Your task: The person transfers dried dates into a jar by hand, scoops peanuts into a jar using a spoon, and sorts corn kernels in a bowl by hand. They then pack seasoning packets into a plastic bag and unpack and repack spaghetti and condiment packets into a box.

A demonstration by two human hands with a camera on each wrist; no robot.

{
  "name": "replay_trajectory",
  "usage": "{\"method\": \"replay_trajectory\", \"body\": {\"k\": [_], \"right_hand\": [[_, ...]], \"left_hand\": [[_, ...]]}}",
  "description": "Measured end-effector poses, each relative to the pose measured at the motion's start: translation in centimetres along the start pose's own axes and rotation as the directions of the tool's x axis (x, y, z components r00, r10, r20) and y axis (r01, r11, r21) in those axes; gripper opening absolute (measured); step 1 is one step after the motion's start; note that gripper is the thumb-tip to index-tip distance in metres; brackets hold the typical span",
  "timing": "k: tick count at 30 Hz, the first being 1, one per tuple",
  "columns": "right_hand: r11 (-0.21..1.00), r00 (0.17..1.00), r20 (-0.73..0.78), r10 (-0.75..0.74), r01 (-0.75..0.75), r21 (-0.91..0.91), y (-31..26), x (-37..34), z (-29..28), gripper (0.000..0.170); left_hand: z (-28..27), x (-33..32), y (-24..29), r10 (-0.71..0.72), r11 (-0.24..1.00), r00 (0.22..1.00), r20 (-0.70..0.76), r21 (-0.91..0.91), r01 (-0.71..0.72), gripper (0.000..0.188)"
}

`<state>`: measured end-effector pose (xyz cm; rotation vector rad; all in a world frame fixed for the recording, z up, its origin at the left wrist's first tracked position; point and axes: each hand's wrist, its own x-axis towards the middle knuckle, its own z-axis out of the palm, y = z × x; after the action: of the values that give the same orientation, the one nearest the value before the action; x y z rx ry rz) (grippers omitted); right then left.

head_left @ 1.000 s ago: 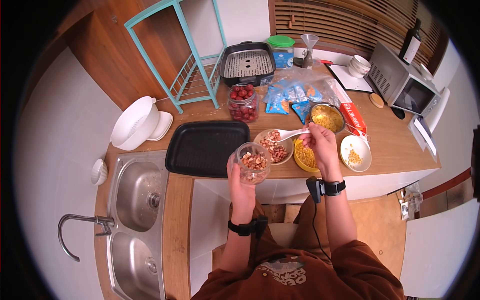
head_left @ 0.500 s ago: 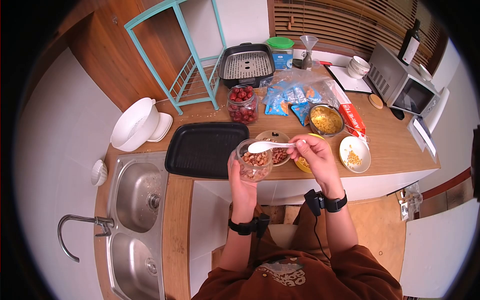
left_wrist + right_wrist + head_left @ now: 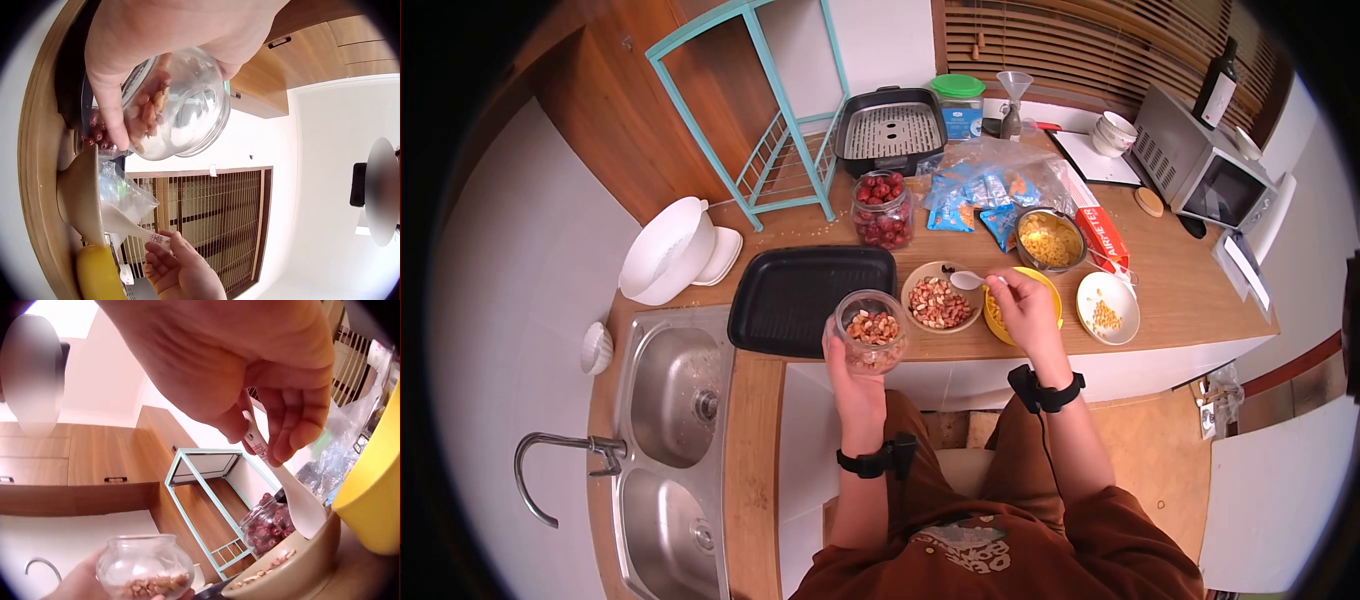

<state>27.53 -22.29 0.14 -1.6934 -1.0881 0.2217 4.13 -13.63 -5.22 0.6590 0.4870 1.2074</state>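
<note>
Your left hand curls round a clear glass jar of nuts, near the black rectangular tray; your right hand pinches a white spoon beside a beige round bowl, yellow bowl crowding close.

Open gap between nut jar and spoon, yellow bowl at right, black tray left, fruit jar behind

Glass jar, part-filled with nuts; white spoon slanted over beige bowl.
</note>
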Motion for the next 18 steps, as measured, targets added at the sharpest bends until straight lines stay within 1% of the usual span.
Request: {"method": "replay_trajectory", "body": {"k": [1, 2, 4, 6, 8, 9, 11, 12, 14, 15, 17, 18], "right_hand": [[0.990, 0.987, -0.077, -0.143, 0.142, -0.019, -0.2, -0.1, 0.7, 0.018], [0.990, 0.987, -0.079, -0.142, 0.141, -0.020, -0.4, -0.3, 1.0, 0.018], [0.986, 0.988, -0.055, -0.144, 0.139, -0.092, -1.3, -0.7, 1.0, 0.016], [0.987, 0.991, -0.052, -0.127, 0.121, -0.105, -1.6, -0.9, 1.0, 0.016], [0.996, 0.997, -0.063, 0.037, -0.042, -0.076, -1.1, -0.9, 1.4, 0.019], [0.996, 0.997, -0.063, 0.038, -0.043, -0.077, -0.7, -0.9, 1.6, 0.019], [0.974, 0.986, -0.045, 0.160, -0.150, 0.172, 0.7, -0.4, 2.2, 0.024], [0.974, 0.986, -0.045, 0.160, -0.150, 0.172, 1.6, -0.3, 2.4, 0.024], [0.907, 0.972, 0.040, 0.233, -0.232, 0.352, 2.7, 0.1, 2.6, 0.026], [0.907, 0.972, 0.040, 0.232, -0.231, 0.352, 3.2, 0.2, 2.7, 0.026], [0.832, 0.953, 0.103, 0.286, -0.300, 0.467, 3.5, 0.4, 2.6, 0.025], [0.832, 0.953, 0.102, 0.286, -0.300, 0.467, 3.7, 0.5, 2.5, 0.025]], "left_hand": [[0.0, 0.0, 0.1, 0.007, 1.000, 1.000, -0.003, 0.002, -0.007, 0.051], [0.0, 0.0, 0.0, 0.005, 1.000, 1.000, -0.001, 0.001, -0.005, 0.051], [-0.1, 0.0, 0.0, 0.012, 1.000, 1.000, -0.001, -0.005, -0.012, 0.051], [0.2, -0.2, 0.1, 0.017, 1.000, 1.000, -0.013, -0.004, -0.017, 0.050], [0.2, -0.4, 0.1, 0.020, 1.000, 1.000, -0.023, -0.003, -0.020, 0.050], [0.2, -0.5, 0.0, 0.016, 1.000, 1.000, -0.016, -0.007, -0.016, 0.050], [0.0, -0.5, -0.2, 0.012, 1.000, 1.000, -0.009, -0.010, -0.012, 0.050], [-0.2, -0.5, -0.4, 0.004, 1.000, 1.000, -0.015, -0.017, -0.004, 0.050], [-0.2, -0.5, -0.6, -0.003, 1.000, 1.000, -0.022, -0.024, 0.002, 0.050], [-0.1, -0.6, -0.7, 0.001, 1.000, 1.000, -0.010, -0.018, -0.001, 0.050], [-0.1, -0.6, -0.9, 0.005, 1.000, 1.000, 0.000, -0.013, -0.005, 0.051], [-0.3, -0.5, -1.1, -0.004, 1.000, 1.000, 0.002, -0.015, 0.004, 0.051]]}}
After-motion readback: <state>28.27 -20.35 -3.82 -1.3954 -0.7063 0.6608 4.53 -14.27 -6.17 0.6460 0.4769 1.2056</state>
